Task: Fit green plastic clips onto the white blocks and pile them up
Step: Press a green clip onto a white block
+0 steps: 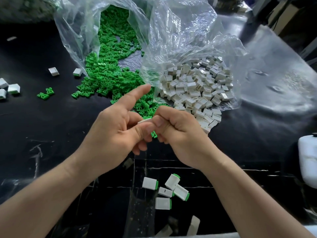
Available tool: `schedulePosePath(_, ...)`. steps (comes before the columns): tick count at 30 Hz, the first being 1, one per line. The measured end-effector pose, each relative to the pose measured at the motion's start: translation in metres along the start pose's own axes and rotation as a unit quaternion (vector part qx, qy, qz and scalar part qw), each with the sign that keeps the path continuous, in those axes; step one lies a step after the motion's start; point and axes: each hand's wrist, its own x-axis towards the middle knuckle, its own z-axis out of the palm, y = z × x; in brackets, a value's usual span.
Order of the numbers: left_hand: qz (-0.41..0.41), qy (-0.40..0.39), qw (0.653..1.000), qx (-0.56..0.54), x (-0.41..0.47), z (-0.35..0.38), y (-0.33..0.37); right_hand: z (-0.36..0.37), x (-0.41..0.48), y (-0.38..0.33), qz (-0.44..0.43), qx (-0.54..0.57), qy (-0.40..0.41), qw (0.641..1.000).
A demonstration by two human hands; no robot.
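Two hands meet on one small white plastic block (pixel 144 121) above the black bench (pixel 51 134): your left hand (pixel 109 134) pinches it and your right hand (pixel 176 133) closes its grip on it. One green plastic clip (pixel 154 134) shows just beneath; a skewed push may jam or drop it.

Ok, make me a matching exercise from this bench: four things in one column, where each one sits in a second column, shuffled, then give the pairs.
Things
1. loose green clips
2. bare white blocks
3. clipped blocks
4. held white block

Places
A. pinched between the left hand and the right hand
B. spilling from the left clear bag onto the black table
C. lying near the table's near edge
D. heaped in the mouth of the right clear bag

Pairs: 1-B, 2-D, 3-C, 4-A
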Motion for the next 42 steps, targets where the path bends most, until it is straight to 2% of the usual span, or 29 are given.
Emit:
schedulePosePath(2, -0.004, -0.003, 1.0, -0.004, 0.001, 0.0, 0.0, 0.0, 0.001, 0.002, 0.02, 0.017, -0.015, 1.0)
schedulePosePath(5, -0.018, -0.048, 0.999, -0.002, 0.001, -0.002, -0.001, -0.008, 0.001, 0.004, 0.056, 0.025, -0.082, 0.995)
schedulePosePath(8, -0.012, -0.052, 0.998, -0.032, 0.003, -0.002, 0.001, -0.012, 0.001, 0.002, 0.066, 0.119, -0.082, 0.987)
schedulePosePath(11, -0.002, -0.025, 0.999, -0.043, 0.006, -0.002, 0.002, -0.013, 0.001, 0.003, 0.111, 0.247, -0.076, 0.96)
schedulePosePath(13, 0.009, 0.009, 0.999, -0.042, 0.005, 0.0, 0.002, -0.015, 0.002, 0.004, 0.152, 0.292, -0.086, 0.94)
schedulePosePath(15, 0.015, 0.031, 0.999, -0.038, 0.005, 0.001, 0.001, -0.016, 0.004, 0.004, 0.172, 0.325, -0.088, 0.926)
schedulePosePath(18, 0.021, 0.015, 0.999, -0.041, 0.004, 0.001, 0.0, -0.016, 0.004, 0.002, 0.176, 0.359, -0.096, 0.912)
schedulePosePath(22, 0.033, -0.003, 0.994, -0.108, 0.003, 0.002, 0.001, -0.006, 0.001, -0.004, 0.178, 0.403, -0.155, 0.884)
schedulePosePath(25, 0.035, 0.02, 0.986, -0.162, 0.003, 0.004, 0.007, -0.002, 0.001, -0.008, 0.188, 0.46, -0.185, 0.848)
schedulePosePath(28, 0.045, 0.04, 0.987, -0.147, 0.003, 0.006, 0.01, 0.0, 0.001, -0.01, 0.191, 0.482, -0.182, 0.836)
schedulePosePath(30, 0.054, 0.042, 0.988, -0.137, 0.002, 0.007, 0.01, 0.004, 0.001, -0.011, 0.189, 0.479, -0.166, 0.841)
schedulePosePath(35, 0.083, 0.021, 0.992, -0.088, 0.003, 0.004, 0.006, 0.013, -0.001, -0.008, 0.178, 0.381, -0.095, 0.902)
schedulePosePath(42, 0.074, 0.034, 0.993, -0.09, 0.003, 0.008, 0.0, 0.017, -0.003, -0.01, 0.174, 0.329, -0.044, 0.927)
